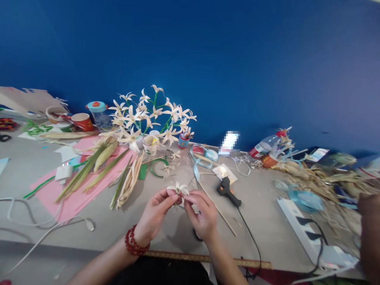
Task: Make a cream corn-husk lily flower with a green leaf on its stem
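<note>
Over the front middle of the table, a small white handmade flower with pointed petals is held between both hands. My left hand, with a red bead bracelet at the wrist, pinches it from the left near its base. From the other side, the fingers of my right hand close on its petals and lower part. Fingertips hide most of the flower's base. Behind them lie a loose white flower and a thin stick. To the right rests a black glue gun with its cord trailing forward.
Many similar white flowers on green stems stand in a paper cup by the blue wall. Corn husks and pink paper cover the left. A power strip, dried husks and another person's arm are at right.
</note>
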Tool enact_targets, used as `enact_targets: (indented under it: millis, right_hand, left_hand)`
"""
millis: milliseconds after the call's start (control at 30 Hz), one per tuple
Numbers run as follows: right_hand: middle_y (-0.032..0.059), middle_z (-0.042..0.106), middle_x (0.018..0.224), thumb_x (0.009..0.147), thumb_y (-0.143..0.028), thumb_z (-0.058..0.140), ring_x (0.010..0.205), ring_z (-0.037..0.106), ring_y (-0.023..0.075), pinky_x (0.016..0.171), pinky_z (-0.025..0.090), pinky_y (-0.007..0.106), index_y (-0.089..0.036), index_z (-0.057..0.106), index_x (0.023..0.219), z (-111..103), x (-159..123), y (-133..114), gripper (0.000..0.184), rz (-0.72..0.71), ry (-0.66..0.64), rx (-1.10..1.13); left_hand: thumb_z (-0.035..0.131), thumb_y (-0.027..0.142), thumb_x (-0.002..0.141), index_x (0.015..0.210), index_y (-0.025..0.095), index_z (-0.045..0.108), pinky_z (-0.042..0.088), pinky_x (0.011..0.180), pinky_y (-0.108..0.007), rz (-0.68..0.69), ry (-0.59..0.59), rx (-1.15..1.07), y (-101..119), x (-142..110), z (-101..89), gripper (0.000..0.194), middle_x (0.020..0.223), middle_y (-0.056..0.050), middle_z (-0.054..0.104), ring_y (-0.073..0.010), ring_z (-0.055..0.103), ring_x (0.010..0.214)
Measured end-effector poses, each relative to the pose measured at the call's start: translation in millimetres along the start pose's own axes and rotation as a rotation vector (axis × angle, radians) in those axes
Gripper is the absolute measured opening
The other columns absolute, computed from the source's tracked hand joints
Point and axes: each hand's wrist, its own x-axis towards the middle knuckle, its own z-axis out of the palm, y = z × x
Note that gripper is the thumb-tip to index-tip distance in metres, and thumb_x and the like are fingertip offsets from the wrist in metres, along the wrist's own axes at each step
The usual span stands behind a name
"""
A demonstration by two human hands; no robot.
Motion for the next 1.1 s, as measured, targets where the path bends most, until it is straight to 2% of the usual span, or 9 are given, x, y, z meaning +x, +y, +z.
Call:
enact_targets:
  millis: [133, 300, 467, 567, 733, 1100]
  right_hand:
    - [0.0059, 0.064, 0.091, 0.085, -0.004, 0.06, 0.082, 0.063, 0.0202, 0.071, 0.053, 0.034, -0.027, 0.066, 0.105, 1, -4, 1, 0.032, -0.044, 0.063, 0.004]
    - [0.0046, 0.059, 0.095, 0.084, -0.007, 0.064, 0.09, 0.059, 0.0206, 0.079, 0.05, 0.037, -0.025, 0.068, 0.093, -4, 1, -9, 0.021, 0.08, 0.247, 0.183]
    - [0.0045, 0.056, 0.1, 0.084, -0.011, 0.066, 0.098, 0.056, 0.0208, 0.085, 0.047, 0.036, -0.024, 0.069, 0.089, -5, 14, -15, 0.014, 0.138, 0.192, 0.236]
    - [0.0045, 0.055, 0.098, 0.084, -0.011, 0.065, 0.097, 0.055, 0.0204, 0.084, 0.047, 0.036, -0.023, 0.068, 0.09, -1, 16, -12, 0.014, 0.14, 0.218, 0.241]
    - [0.0049, 0.056, 0.097, 0.083, -0.009, 0.064, 0.093, 0.056, 0.0207, 0.082, 0.049, 0.038, -0.022, 0.067, 0.09, 6, 13, -10, 0.014, 0.095, 0.292, 0.172]
    - [0.004, 0.061, 0.09, 0.08, -0.006, 0.065, 0.089, 0.062, 0.0228, 0.085, 0.053, 0.048, -0.023, 0.065, 0.09, 15, 17, -9, 0.019, -0.126, 0.429, -0.065]
  left_hand:
    - [0.073, 0.027, 0.082, 0.076, 0.016, 0.067, 0.045, 0.081, -0.027, 0.003, -0.007, 0.019, 2, -1, 4.0, 0.015, 0.085, -0.004, 0.065, -0.0151, 0.057, 0.081]
    - [0.073, 0.028, 0.082, 0.074, 0.016, 0.066, 0.044, 0.081, -0.027, 0.01, 0.017, 0.074, 6, -3, 8.5, 0.016, 0.085, -0.003, 0.064, -0.0152, 0.056, 0.081]
    - [0.07, 0.026, 0.085, 0.075, 0.016, 0.065, 0.043, 0.081, -0.026, 0.034, -0.014, 0.099, 2, -2, 9.2, 0.015, 0.08, -0.001, 0.061, -0.0145, 0.054, 0.08]
    - [0.069, 0.026, 0.085, 0.076, 0.016, 0.064, 0.043, 0.083, -0.028, 0.019, -0.039, 0.083, 1, -2, 8.9, 0.014, 0.081, -0.001, 0.061, -0.015, 0.055, 0.081]
    - [0.071, 0.026, 0.084, 0.075, 0.016, 0.064, 0.043, 0.081, -0.027, 0.018, -0.041, 0.067, 3, -3, 9.1, 0.016, 0.081, -0.001, 0.061, -0.0142, 0.054, 0.08]
    - [0.073, 0.025, 0.081, 0.072, 0.015, 0.064, 0.043, 0.075, -0.025, -0.051, -0.036, 0.001, 7, -3, 12.9, 0.016, 0.074, 0.0, 0.061, -0.0132, 0.053, 0.073]
